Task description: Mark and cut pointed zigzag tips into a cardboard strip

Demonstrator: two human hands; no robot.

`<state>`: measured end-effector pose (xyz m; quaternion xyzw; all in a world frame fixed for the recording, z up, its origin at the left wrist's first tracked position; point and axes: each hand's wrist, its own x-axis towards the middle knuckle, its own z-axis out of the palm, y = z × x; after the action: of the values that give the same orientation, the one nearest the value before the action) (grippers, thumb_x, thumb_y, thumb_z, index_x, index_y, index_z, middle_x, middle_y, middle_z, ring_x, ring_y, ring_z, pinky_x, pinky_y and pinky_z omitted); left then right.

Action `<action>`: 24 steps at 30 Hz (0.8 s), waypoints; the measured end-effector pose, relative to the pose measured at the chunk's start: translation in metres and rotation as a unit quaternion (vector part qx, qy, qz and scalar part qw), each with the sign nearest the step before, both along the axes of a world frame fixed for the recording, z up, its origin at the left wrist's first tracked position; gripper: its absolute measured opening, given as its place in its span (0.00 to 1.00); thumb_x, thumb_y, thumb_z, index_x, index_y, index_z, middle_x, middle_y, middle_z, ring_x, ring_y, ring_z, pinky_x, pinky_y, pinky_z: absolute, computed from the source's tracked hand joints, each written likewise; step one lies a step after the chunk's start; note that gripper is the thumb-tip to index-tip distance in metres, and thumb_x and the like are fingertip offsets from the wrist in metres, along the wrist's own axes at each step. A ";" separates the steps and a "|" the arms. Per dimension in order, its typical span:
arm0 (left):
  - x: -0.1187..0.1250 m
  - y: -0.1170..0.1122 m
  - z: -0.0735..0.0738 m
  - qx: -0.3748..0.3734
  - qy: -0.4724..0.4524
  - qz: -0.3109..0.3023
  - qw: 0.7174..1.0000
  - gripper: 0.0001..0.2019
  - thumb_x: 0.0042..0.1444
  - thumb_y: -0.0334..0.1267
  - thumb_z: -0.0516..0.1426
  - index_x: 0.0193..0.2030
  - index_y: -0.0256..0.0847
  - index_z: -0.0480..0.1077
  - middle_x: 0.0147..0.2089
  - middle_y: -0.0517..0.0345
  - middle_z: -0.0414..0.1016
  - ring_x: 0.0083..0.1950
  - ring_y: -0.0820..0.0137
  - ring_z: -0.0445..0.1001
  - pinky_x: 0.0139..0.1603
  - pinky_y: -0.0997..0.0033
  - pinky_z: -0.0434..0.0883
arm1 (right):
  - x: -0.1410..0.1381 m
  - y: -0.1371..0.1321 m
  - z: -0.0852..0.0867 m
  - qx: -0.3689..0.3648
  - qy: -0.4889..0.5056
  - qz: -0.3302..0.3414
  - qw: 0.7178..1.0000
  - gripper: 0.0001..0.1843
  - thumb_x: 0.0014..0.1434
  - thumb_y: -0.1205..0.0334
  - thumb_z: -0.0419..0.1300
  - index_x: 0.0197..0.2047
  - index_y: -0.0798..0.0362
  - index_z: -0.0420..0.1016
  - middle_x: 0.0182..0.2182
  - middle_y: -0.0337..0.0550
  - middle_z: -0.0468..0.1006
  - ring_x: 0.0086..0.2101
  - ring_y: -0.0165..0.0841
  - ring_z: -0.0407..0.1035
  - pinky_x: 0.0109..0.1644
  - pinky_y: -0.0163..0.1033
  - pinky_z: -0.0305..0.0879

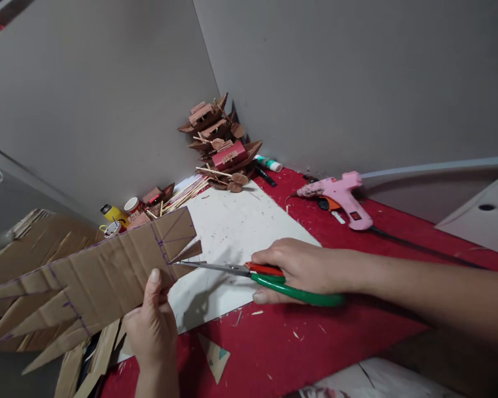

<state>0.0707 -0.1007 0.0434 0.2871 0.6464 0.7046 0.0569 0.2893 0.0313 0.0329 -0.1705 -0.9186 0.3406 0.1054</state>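
My left hand (pixel 152 323) grips the lower edge of a long piece of cardboard (pixel 112 271), thumb on top. Purple pen lines mark the piece, and its left end is cut into long points. In my right hand (pixel 301 268) is a pair of scissors (pixel 269 279) with green and orange handles. Their blades lie at the right end of the cardboard, beside a narrow flap that is partly cut and bent. Beneath them a white sheet (pixel 228 226) covers part of the red tabletop (pixel 274 342).
Small brown boat models (pixel 219 143) are stacked in the back corner. A pink glue gun (pixel 344 199) lies at the right, its cord trailing off. Thin sticks (pixel 186 193), cups and a yellow bottle (pixel 118 215) stand behind. A cardboard triangle (pixel 214 356) lies in front; more cardboard (pixel 45 237) is at left.
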 end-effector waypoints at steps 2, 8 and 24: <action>-0.001 0.000 0.003 0.039 -0.003 0.006 0.999 0.20 0.53 0.42 0.64 0.53 0.45 0.73 0.55 0.56 0.75 0.57 0.62 0.73 0.56 0.58 0.72 | 0.002 0.003 0.001 -0.009 0.007 0.010 1.000 0.24 0.56 0.39 0.56 0.26 0.52 0.65 0.20 0.37 0.64 0.22 0.28 0.54 0.28 0.34 0.51; -0.017 -0.003 0.018 0.088 -0.015 -0.001 0.996 0.21 0.45 0.33 0.69 0.48 0.44 0.76 0.54 0.57 0.76 0.56 0.63 0.73 0.62 0.60 0.66 | 0.013 0.009 0.011 -0.079 -0.010 0.086 0.993 0.26 0.54 0.39 0.58 0.22 0.51 0.58 0.19 0.32 0.56 0.21 0.26 0.51 0.24 0.33 0.49; -0.031 -0.011 0.016 -0.021 -0.006 -0.057 0.998 0.12 0.40 0.39 0.71 0.33 0.41 0.77 0.31 0.61 0.80 0.40 0.67 0.79 0.55 0.61 0.70 | 0.009 0.006 0.006 -0.077 -0.026 0.104 0.991 0.26 0.56 0.38 0.55 0.24 0.53 0.64 0.20 0.34 0.61 0.21 0.27 0.54 0.25 0.33 0.51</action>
<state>0.0398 -0.1119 0.0596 0.3178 0.6435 0.6880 0.1076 0.2985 0.0371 0.0387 -0.0907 -0.9047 0.4151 0.0326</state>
